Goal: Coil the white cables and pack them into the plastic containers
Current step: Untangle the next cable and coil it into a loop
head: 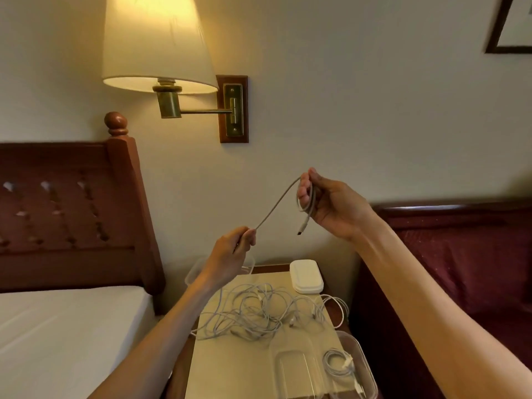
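- The nightstand [230, 367] sits hemmed between the bed [66, 326] on the left and a dark red upholstered seat [460, 269] on the right; open air lies above it, up to the wall lamp [161, 53].
- A tangle of white cables [259, 312] covers the nightstand's middle, one loop spilling over its right edge.
- A clear plastic container [365, 367] at the near right corner holds a coiled cable [336, 364]; a white lidded box [306, 276] stands at the back.
- Both forearms are raised above the nightstand.
- The right hand [331, 205] pinches a small loop of the held cable [276, 204], plug dangling.
- The left hand [233, 249], lower, grips its other stretch.
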